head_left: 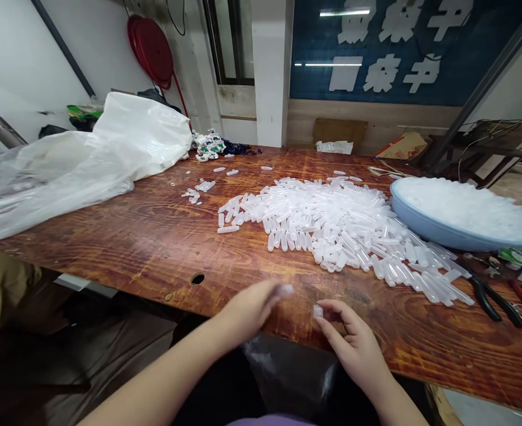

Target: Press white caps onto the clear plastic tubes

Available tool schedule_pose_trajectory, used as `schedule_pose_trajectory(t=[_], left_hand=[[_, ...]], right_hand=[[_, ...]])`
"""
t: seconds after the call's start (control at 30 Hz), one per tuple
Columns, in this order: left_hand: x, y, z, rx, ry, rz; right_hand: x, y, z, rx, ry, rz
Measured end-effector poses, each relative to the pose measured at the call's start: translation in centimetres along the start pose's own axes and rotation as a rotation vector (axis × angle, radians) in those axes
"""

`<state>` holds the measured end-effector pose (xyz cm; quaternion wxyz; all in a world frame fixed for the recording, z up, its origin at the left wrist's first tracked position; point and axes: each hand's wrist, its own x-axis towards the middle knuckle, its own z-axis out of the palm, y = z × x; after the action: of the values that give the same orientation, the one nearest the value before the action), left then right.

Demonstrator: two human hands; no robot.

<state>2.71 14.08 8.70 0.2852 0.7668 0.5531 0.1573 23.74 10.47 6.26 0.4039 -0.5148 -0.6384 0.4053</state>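
Note:
Near the table's front edge, my left hand (251, 309) is closed, and a small translucent plastic tube (286, 290) pokes out past its fingertips. Just right of it, my right hand (354, 337) pinches a short clear plastic piece (318, 311) between thumb and fingers. The two pieces are apart from each other. Beyond both hands spreads a large pile of translucent plastic tubes (314, 207), some lying in rows along the near side. Much of the left-hand tube is hidden by the fingers.
A blue basin (447, 228) heaped with translucent pieces stands at the right. Black-handled pliers (496, 299) lie before it. A white plastic sheet (141, 139) covers the left end of the wooden table (150, 236). Small white and dark parts (210, 144) sit at the back.

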Motion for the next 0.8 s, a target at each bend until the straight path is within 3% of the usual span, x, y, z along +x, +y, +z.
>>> schedule_pose_trajectory(t=[0.1, 0.27, 0.37, 0.47, 0.57, 0.67, 0.8], left_hand=[[-2.8, 1.4, 1.7, -0.168, -0.096, 0.174], [-4.0, 2.3, 1.9, -0.321, -0.226, 0.174], [-3.9, 2.7, 1.8, -0.319, -0.299, 0.18], [-3.6, 2.9, 2.5, -0.15, -0.26, 0.214], [-3.4, 2.8, 3.2, -0.073, -0.217, 0.202], [-3.4, 2.4, 3.4, -0.128, -0.202, 0.151], [-3.6, 2.1, 3.2, -0.12, -0.189, 0.172]], right_hand=[[0.2, -0.7, -0.2, 0.011, -0.168, -0.136], [-0.4, -1.4, -1.7, -0.104, -0.39, -0.242], [-1.1, -1.9, -1.9, -0.262, -0.376, -0.15], [-1.6, -1.9, -1.5, -0.426, -0.282, -0.023], [-1.8, -1.6, -1.4, -0.353, -0.247, 0.059], [-1.9, -1.4, -1.5, -0.226, -0.305, 0.037], [-1.8, -1.5, -1.2, -0.32, -0.378, 0.065]])
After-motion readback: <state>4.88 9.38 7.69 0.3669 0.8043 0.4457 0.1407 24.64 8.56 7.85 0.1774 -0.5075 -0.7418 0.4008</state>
